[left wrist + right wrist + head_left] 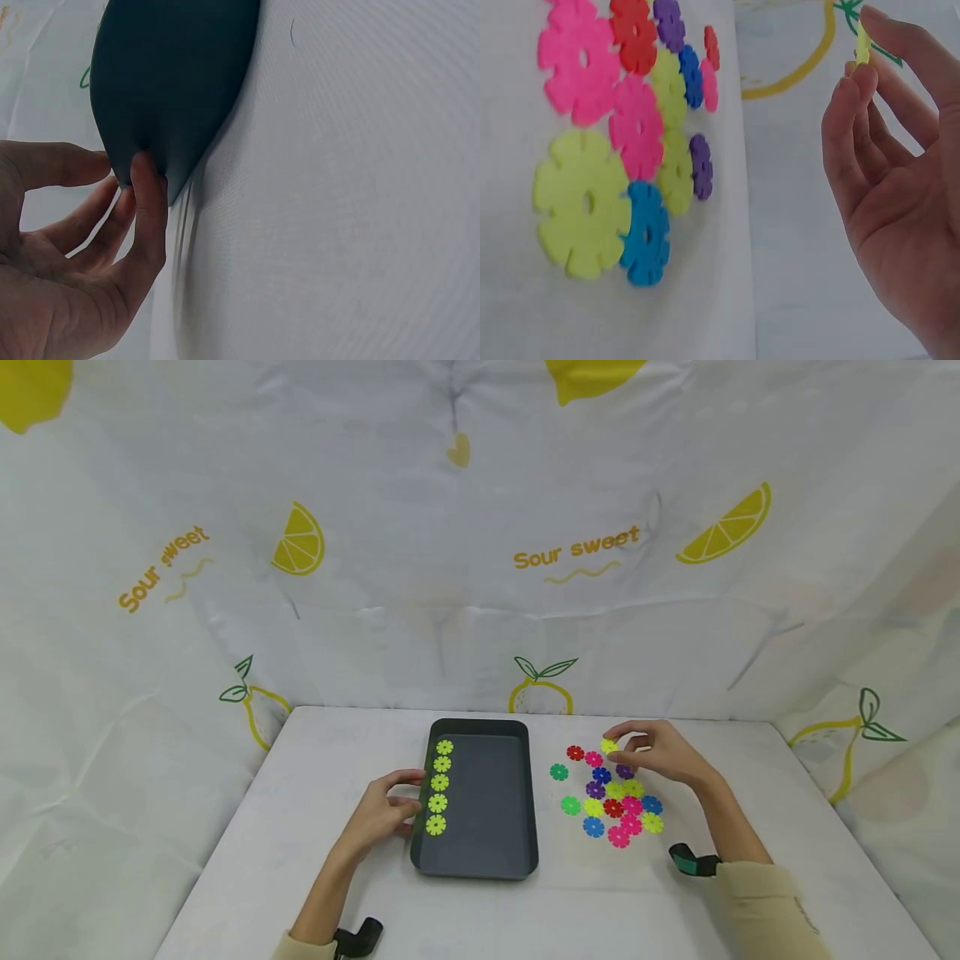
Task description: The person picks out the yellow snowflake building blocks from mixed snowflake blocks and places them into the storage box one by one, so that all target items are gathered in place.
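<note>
My left hand [381,810] is at the left side of a dark grey baking tray [480,860], its rim held between curled fingers; the left wrist view shows the tray's outer wall [172,82] at the fingertips. Inside the tray, along the left wall, runs a column of several yellow flower-shaped discs [438,782]. My right hand [660,752] pinches one yellow notched disc [862,45] between thumb and fingertips. It is above the far end of a loose spread of discs, clear of the table in the right wrist view.
Right of the tray lie several flower-shaped discs: pink [618,837], blue [593,827], green [558,772], purple [595,789], red [575,752] and yellow [652,822]. Some overlap. Behind the white table [480,918] hangs a lemon-print cloth [420,568].
</note>
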`<action>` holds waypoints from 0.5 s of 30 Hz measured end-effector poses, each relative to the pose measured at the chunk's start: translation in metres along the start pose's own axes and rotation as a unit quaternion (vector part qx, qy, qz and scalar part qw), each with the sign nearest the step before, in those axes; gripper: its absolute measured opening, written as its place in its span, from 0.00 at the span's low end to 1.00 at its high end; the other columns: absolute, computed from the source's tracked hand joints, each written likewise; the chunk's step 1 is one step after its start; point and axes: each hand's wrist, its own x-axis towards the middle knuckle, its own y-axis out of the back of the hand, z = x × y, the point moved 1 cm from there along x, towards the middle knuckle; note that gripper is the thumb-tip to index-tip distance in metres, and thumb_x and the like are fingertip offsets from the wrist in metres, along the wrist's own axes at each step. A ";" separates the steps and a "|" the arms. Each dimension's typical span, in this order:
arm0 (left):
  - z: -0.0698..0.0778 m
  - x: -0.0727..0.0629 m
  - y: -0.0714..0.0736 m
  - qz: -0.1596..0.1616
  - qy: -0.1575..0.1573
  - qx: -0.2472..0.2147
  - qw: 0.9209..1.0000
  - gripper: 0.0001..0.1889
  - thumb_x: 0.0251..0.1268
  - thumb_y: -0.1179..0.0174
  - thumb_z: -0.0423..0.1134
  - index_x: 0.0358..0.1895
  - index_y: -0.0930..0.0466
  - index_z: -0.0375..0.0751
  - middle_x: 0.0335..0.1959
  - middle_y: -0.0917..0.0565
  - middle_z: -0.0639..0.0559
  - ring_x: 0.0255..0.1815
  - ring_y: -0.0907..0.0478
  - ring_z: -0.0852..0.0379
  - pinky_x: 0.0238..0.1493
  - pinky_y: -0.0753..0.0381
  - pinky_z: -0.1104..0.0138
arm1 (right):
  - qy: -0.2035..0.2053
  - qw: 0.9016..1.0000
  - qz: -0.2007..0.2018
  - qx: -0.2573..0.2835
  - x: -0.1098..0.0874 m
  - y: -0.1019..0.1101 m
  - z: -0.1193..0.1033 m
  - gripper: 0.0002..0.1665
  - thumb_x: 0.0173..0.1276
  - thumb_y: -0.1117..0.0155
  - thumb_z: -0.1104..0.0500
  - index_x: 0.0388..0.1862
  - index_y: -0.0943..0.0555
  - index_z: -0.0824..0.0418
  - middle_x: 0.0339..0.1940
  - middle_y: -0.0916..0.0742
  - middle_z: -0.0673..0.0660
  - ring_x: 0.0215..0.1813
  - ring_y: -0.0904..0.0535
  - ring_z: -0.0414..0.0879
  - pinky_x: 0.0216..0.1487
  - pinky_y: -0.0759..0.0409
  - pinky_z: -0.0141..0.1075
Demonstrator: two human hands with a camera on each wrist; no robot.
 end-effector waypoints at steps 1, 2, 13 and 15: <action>0.000 0.000 0.000 0.000 0.000 0.000 1.000 0.27 0.68 0.36 0.27 0.71 0.19 0.41 0.69 0.18 0.39 0.47 0.09 0.51 0.39 0.06 0.56 | 0.006 1.000 -0.002 0.004 0.003 -0.002 -0.004 0.23 0.69 0.23 0.59 0.60 0.13 0.66 0.55 0.10 0.71 0.41 0.10 0.57 0.41 0.08 0.36; 0.000 0.000 0.000 0.000 0.001 -0.001 1.000 0.27 0.68 0.36 0.26 0.71 0.19 0.41 0.69 0.18 0.39 0.47 0.10 0.51 0.39 0.06 0.56 | 0.012 1.000 -0.004 0.006 0.006 -0.005 -0.008 0.22 0.69 0.23 0.59 0.59 0.13 0.66 0.55 0.10 0.71 0.41 0.11 0.57 0.41 0.08 0.37; -0.001 0.001 0.000 0.000 -0.002 0.003 1.000 0.27 0.68 0.36 0.26 0.70 0.19 0.42 0.69 0.18 0.39 0.47 0.09 0.51 0.38 0.06 0.57 | 0.041 0.998 -0.039 0.023 0.040 -0.039 -0.047 0.21 0.68 0.21 0.58 0.58 0.11 0.62 0.51 0.09 0.67 0.38 0.12 0.48 0.40 0.09 0.37; -0.001 0.000 0.000 0.000 -0.004 0.006 1.000 0.27 0.68 0.36 0.26 0.70 0.19 0.42 0.69 0.18 0.38 0.47 0.09 0.51 0.38 0.06 0.57 | 0.048 0.997 -0.048 0.030 0.047 -0.046 -0.054 0.21 0.68 0.20 0.58 0.58 0.11 0.62 0.48 0.09 0.67 0.37 0.11 0.52 0.39 0.08 0.40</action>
